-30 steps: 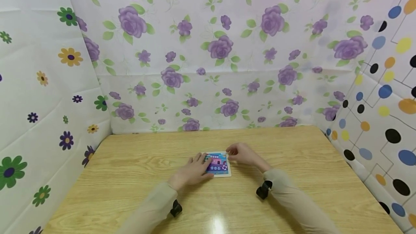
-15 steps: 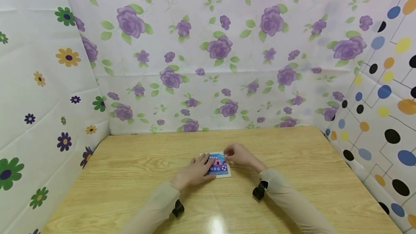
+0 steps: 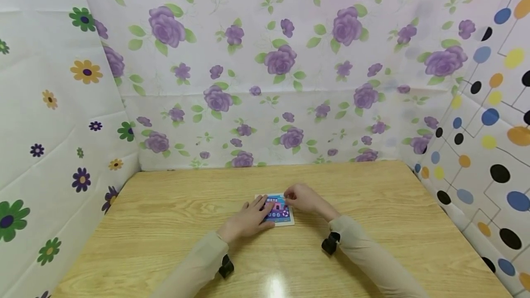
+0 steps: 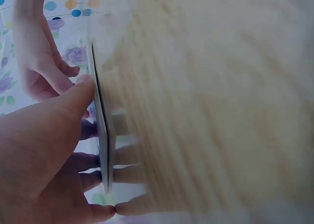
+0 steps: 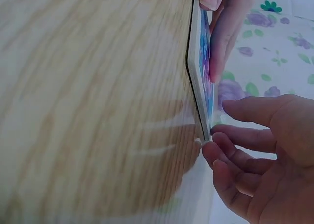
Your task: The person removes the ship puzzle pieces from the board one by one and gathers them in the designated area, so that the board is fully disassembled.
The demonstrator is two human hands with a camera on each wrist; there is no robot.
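A small flat picture board [image 3: 283, 215] with a white border and a cartoon ship in pink, purple and blue lies on the table. My left hand [image 3: 247, 220] rests across its left part with fingers spread, hiding that side; in the left wrist view, the thumb lies on the edge of the board [image 4: 104, 136]. At the far right corner is my right hand [image 3: 304, 199], its fingers bent. The right wrist view shows fingertips [image 5: 216, 148] touching the corner of the board [image 5: 201, 77], the thumb apart from the index finger. No separate piece is visible between them.
The wooden table [image 3: 186, 201] extends around the board. Behind it hangs a cloth with purple roses [image 3: 281, 61]; patterned cloths also hang at the left [image 3: 54, 118] and right [image 3: 492, 141]. Each wrist wears a black camera [image 3: 331, 243].
The right hand has moved slightly left, from beside the board's far right corner to over it. The left hand has shifted slightly right and stays on the board.
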